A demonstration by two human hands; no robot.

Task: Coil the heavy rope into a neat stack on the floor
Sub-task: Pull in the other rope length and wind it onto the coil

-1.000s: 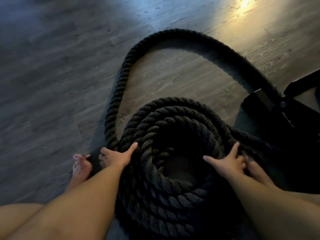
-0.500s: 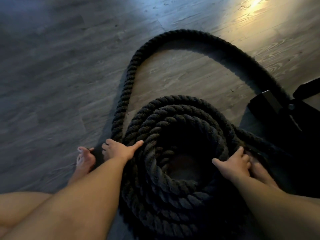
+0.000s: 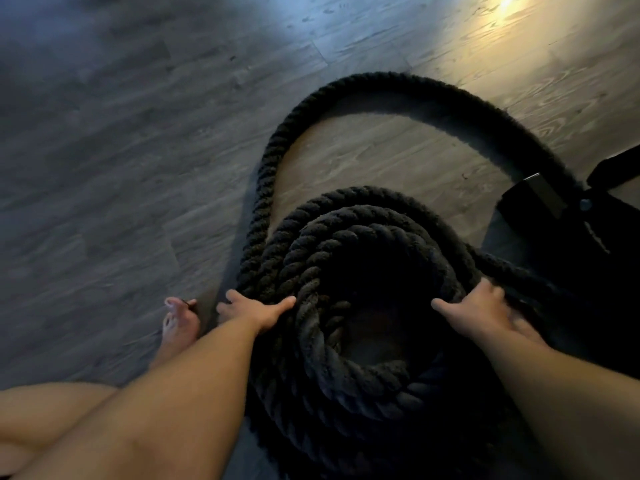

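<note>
Left hand (image 3: 256, 311), right hand (image 3: 481, 313) grip rope (image 3: 346, 396) coil, opposite sides (thumbs inward); loose loop beyond.

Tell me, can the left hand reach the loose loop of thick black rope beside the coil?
Probably yes: the left hand holds the coil, and the loose loop runs right beside it, nothing between.
</note>
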